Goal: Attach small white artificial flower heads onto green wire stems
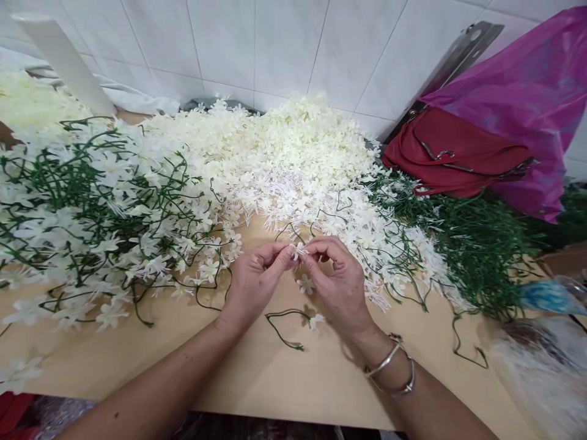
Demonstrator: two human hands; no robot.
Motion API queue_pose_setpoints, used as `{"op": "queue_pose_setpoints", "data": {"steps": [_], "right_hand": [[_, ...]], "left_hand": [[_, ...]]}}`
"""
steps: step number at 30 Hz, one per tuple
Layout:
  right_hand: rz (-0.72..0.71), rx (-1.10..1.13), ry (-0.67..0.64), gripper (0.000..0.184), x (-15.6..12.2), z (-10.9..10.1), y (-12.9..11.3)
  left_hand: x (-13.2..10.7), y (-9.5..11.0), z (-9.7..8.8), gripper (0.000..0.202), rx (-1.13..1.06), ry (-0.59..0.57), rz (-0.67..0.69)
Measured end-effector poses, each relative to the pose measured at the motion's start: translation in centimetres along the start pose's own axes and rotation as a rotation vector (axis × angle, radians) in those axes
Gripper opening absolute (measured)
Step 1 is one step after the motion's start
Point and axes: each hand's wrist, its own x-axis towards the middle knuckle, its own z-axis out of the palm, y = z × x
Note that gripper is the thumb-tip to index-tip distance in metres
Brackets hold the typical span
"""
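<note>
Both hands meet above the middle of the wooden table (257, 373). My left hand (254, 278) and my right hand (337, 278) pinch a small white artificial flower (300, 249) between their fingertips. A thin green wire stem (287, 324) hangs below the hands, with two more white flowers on it. Behind the hands lies a large heap of loose white flowers (293, 159). Silver bangles sit on my right wrist.
A pile of finished stems with white flowers (92, 208) covers the left side. Bare green stems (472, 244) lie at the right. A red handbag (454, 153) and a purple plastic bag (527, 91) lean on the tiled wall. Clear plastic bags (545, 366) sit at the right front.
</note>
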Motion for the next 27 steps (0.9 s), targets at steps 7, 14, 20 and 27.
{"op": "queue_pose_setpoints", "data": {"steps": [7,14,20,27], "right_hand": [[0.007,-0.021,0.043,0.013,-0.1,0.4,0.2],[0.061,0.135,-0.041,0.008,0.6,-0.1,0.3],[0.128,0.246,-0.138,0.035,0.6,-0.4,0.3],[0.122,0.213,-0.081,0.004,0.4,-0.3,0.3]], "left_hand": [[-0.3,-0.7,0.1,0.02,0.184,-0.047,0.153],[0.2,-1.0,0.3,0.021,-0.023,-0.007,0.068],[0.7,-1.1,0.1,0.016,-0.065,0.053,0.099],[0.0,-0.6,0.1,0.011,0.057,0.0,0.166]]}}
